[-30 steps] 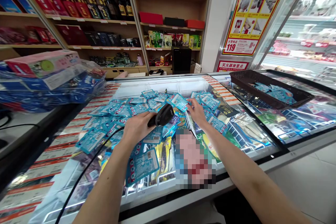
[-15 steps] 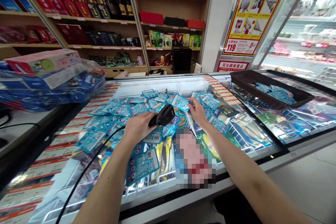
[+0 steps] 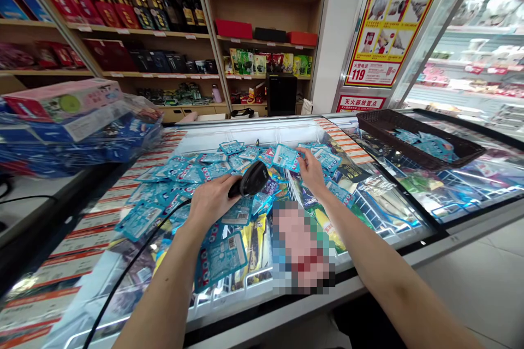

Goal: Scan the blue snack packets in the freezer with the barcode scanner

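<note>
Many light-blue plastic packets are spread over the white-rimmed glass freezer; by the left hand a black corded plastic scanner is gripped, apparently aimed towards one flat blue-and-white plastic packet beyond, pinched at its right edge by the right hand, seemingly so its label stays uncovered.

Over the chest freezer, left hand grips a black barcode scanner, right hand pinches a blue packet
</note>
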`<state>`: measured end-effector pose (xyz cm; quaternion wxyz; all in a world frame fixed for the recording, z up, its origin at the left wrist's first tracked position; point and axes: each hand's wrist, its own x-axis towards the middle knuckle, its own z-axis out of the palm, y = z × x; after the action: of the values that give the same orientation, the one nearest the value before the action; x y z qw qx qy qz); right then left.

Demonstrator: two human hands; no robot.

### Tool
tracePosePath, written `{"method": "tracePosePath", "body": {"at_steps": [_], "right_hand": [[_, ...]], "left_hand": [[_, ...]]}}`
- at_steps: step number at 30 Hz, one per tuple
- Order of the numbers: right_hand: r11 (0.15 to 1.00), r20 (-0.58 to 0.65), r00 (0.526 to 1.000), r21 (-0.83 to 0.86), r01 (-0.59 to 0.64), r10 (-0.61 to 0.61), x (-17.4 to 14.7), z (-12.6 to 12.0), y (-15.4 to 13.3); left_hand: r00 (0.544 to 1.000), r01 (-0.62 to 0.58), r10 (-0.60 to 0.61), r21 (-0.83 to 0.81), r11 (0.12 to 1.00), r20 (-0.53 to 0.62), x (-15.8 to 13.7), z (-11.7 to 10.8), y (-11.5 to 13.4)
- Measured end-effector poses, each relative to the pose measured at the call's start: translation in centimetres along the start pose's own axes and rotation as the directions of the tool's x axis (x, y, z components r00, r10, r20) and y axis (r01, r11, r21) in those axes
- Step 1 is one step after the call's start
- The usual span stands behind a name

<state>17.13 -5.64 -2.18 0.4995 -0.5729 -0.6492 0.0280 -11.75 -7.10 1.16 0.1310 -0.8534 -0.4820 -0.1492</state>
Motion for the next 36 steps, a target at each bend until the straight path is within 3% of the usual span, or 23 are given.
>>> {"method": "tracePosePath", "body": {"at_steps": [4, 9, 17, 20, 26, 33, 36], "right_hand": [[0.99, -0.13, 0.986, -0.083, -0.111, 0.1, 1.1, -2.2, 1.7], [0.923, -0.236, 0.932, -0.206, -0.326, 0.277, 1.9, -4.6, 4.6], [0.778, -0.302, 0.86, -0.374, -0.504, 0.412, 1.4, -4.9, 5.2], [0.796, -0.294, 0.881, -0.388, -0.465, 0.371, 1.2, -4.6, 4.5], [0.823, -0.162, 0.953, -0.48, -0.304, 0.258, 0.7, -3.4, 4.4], [0.832, -0.196, 0.977, -0.525, -0.18, 0.087, 0.2, -2.8, 3.9], [0.885, -0.078, 0.997, -0.462, -0.055, 0.021, 0.3, -2.3, 2.4]], "left_hand": [[1.0, 0.022, -0.022, 0.002, 1.0, 0.009, 0.0, 0.0, 0.0], [0.999, 0.053, -0.053, 0.018, 0.998, 0.003, 0.1, 0.2, -0.1], [0.996, 0.081, -0.08, 0.045, 0.996, -0.035, 0.1, 0.1, -0.1], [0.995, 0.091, -0.088, 0.053, 0.994, -0.052, 0.0, 0.2, -0.3], [0.983, 0.165, -0.161, 0.045, 0.985, -0.09, -0.2, 0.2, -0.5], [0.969, 0.219, -0.217, -0.002, 0.976, -0.115, -0.3, 0.0, -0.8], [0.962, 0.234, -0.234, -0.014, 0.972, -0.144, -0.4, -0.2, -1.0]]}}
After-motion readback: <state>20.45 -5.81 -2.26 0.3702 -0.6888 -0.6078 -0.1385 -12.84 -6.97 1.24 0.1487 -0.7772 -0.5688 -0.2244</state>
